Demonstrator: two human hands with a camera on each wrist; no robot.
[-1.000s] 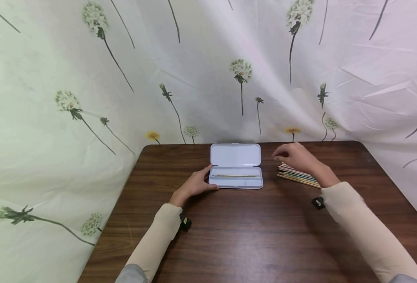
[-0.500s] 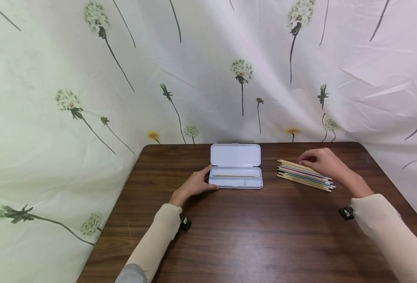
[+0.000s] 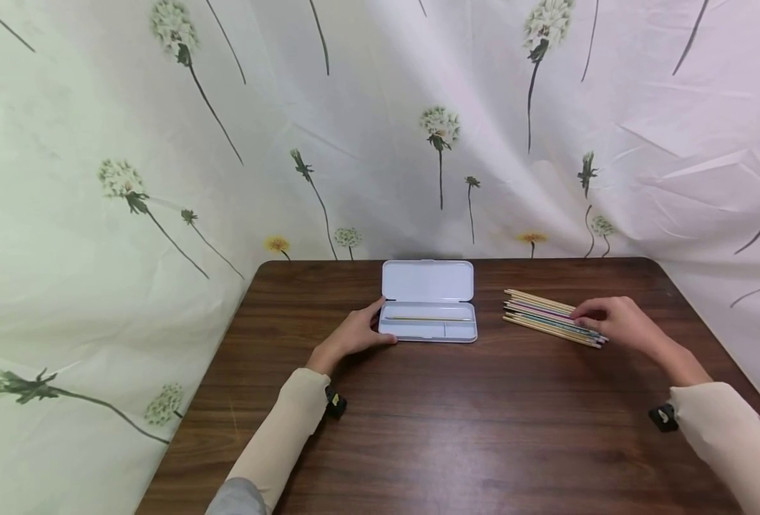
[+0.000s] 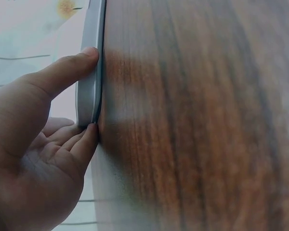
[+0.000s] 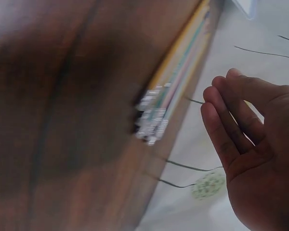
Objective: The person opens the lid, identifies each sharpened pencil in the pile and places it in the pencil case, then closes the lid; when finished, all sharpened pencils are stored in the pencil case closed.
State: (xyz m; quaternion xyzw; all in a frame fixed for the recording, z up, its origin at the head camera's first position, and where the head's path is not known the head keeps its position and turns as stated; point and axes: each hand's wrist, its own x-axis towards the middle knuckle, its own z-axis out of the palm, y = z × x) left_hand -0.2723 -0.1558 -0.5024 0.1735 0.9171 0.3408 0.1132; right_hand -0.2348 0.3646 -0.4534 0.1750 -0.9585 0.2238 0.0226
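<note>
A white pencil case (image 3: 428, 280) lies with its lid raised near the table's far edge, a single pencil (image 3: 428, 318) in its long compartment. My left hand (image 3: 353, 334) holds the case's left end, thumb along the front side and fingers around the end; the left wrist view shows the thumb (image 4: 70, 71) against the case wall (image 4: 88, 91). To the right, a bundle of several pencils (image 3: 537, 315) lies slanted on the table. Over their near right ends hovers my right hand (image 3: 626, 327), its fingers (image 5: 221, 130) loosely bent with nothing between them in the right wrist view.
The dark brown wooden table (image 3: 431, 422) extends in front of both arms. A white cloth (image 3: 367, 129) printed with dandelions hangs behind and beside it. A small black wrist camera (image 3: 663, 417) sits at the right sleeve, another (image 3: 335, 403) at the left.
My right hand has moved right and nearer, from the pencils' far left ends to above their right ends, uncovering the bundle. My left hand and the case have stayed put.
</note>
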